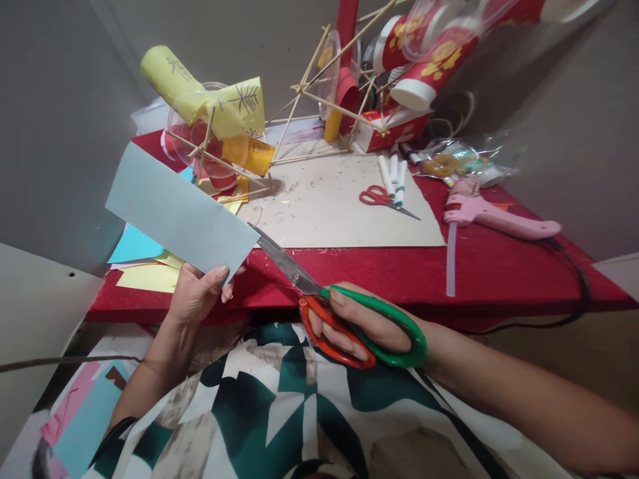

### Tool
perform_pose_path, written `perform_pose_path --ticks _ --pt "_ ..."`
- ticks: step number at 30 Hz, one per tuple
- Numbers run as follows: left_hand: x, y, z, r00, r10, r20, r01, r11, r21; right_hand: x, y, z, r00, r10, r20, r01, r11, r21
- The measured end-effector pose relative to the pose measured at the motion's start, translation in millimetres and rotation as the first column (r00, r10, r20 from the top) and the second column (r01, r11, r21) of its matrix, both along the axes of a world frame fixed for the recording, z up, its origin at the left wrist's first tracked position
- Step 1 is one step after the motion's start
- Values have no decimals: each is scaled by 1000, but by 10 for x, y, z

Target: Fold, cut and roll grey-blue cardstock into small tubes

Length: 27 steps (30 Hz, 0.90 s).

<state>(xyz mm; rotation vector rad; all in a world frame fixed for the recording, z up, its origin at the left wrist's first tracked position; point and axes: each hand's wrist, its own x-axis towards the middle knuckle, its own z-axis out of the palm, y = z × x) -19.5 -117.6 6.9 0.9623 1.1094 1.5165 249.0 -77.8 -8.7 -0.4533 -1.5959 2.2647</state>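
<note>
My left hand [200, 289] pinches the lower edge of a pale blue sheet of paper [180, 209], held tilted above the front left of the table. In my right hand [369, 322] is a large pair of scissors [307, 283] with one green and one orange-red handle; my fingers pass through the loops. The blades point up and left, and their tips meet the paper's right corner. Whether the blades touch the paper or only overlap it in view, I cannot tell. The blades look nearly closed.
On the red table [389, 269] lies a grey board [319, 206] with small red-handled scissors [379, 196] and several markers [394, 176]. A stick frame [299, 90] with paper tubes and cups stands behind. A pink glue gun [499, 213] rests right; coloured paper [137, 246] lies left.
</note>
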Motion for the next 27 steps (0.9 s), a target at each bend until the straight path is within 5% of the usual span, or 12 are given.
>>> perform_pose_path --ticks 8,19,23,27 --pt "-48 -3 -30 998 3 -70 -4 1000 -12 23 6 -20 991 85 -101 -99 985 -142" --pt "-79 32 55 1000 -14 1 14 999 51 -23 -14 9 994 39 -103 -47 996 -72" --pt "-38 69 11 990 82 112 -87 995 42 -20 -1 1 996 82 -46 -84 996 -38" --pt "-8 130 15 921 340 192 -365 924 113 -22 3 15 998 66 -10 -66 997 -35"
